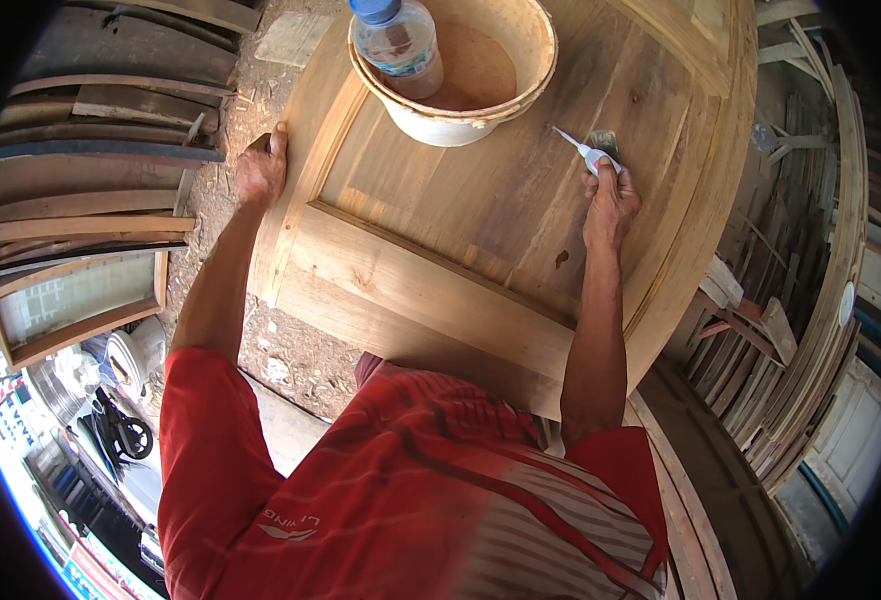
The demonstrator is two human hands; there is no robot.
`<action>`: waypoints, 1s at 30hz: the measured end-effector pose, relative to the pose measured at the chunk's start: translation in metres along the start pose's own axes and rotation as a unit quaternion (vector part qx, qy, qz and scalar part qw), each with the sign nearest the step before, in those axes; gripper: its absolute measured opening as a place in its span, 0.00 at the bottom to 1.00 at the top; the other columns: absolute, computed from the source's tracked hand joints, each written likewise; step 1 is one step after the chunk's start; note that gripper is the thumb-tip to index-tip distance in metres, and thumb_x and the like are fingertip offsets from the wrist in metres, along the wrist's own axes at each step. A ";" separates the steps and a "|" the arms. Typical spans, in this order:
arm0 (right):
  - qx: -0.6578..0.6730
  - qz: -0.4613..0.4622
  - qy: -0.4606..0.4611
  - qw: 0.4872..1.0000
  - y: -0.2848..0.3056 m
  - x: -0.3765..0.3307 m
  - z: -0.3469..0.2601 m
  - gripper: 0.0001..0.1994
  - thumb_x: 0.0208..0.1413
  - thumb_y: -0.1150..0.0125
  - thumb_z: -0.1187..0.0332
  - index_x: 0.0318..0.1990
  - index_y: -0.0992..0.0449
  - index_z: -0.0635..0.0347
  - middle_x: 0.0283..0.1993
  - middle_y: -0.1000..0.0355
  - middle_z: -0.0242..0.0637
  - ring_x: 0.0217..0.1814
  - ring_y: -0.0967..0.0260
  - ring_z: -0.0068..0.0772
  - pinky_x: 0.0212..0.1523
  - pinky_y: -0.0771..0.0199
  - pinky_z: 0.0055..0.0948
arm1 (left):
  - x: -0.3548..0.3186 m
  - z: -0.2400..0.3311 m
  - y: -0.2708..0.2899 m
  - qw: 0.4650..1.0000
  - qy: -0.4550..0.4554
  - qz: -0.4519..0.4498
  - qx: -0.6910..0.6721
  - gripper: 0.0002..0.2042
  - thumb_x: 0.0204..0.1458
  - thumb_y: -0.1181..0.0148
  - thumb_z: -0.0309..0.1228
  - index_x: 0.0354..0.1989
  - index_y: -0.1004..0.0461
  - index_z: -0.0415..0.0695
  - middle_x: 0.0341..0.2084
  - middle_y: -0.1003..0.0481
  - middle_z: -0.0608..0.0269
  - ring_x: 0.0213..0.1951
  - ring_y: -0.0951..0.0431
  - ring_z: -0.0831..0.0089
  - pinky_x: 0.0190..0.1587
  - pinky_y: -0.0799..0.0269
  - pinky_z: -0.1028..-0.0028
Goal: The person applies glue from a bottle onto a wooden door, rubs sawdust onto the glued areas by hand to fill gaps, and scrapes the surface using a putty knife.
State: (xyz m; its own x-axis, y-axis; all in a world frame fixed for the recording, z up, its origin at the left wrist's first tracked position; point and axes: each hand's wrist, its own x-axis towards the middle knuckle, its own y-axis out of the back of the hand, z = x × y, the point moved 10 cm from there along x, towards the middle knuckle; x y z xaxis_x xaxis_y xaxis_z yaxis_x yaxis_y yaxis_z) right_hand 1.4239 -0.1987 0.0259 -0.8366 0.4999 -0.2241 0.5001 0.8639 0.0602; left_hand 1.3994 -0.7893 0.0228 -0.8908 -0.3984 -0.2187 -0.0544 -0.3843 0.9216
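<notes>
Here, left hand [261, 170] on door [441, 270] edge, right hand [609, 205] mid-panel.

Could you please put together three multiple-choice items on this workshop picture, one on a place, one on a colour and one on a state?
1. Where does the clear plastic water bottle stand?
A. Inside the round cream plastic bucket
B. On the dirt floor
C. In the person's left hand

2. What colour is the bottle's cap?
A. Red
B. Blue
C. Green

3. What is the right hand doing?
A. Resting open and empty
B. Gripping the bucket rim
C. Holding a small white-nozzled tube against the panelled wooden door

Answers:
1 A, its base sits within the bucket wall.
2 B, the cap shows blue.
3 C, the fingers close around the tube, while the left hand grips the door's edge.
</notes>
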 end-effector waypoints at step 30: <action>-0.009 -0.001 0.007 1.000 -0.004 -0.002 -0.002 0.12 0.68 0.36 0.61 0.41 0.18 0.63 0.27 0.25 0.27 0.28 0.33 0.16 0.30 0.34 0.21 | 0.005 -0.010 -0.005 0.999 0.009 -0.007 0.037 0.41 0.67 0.63 0.68 0.55 0.19 0.39 0.48 0.21 0.27 0.54 0.22 0.30 0.58 0.28 0.46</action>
State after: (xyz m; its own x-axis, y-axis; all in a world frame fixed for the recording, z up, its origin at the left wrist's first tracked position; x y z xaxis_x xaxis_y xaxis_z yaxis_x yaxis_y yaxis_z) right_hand 1.4228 -0.2030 0.0282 -0.8408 0.4988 -0.2106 0.4943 0.8659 0.0775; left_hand 1.3996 -0.7977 0.0139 -0.8818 -0.4078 -0.2371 -0.1009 -0.3280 0.9393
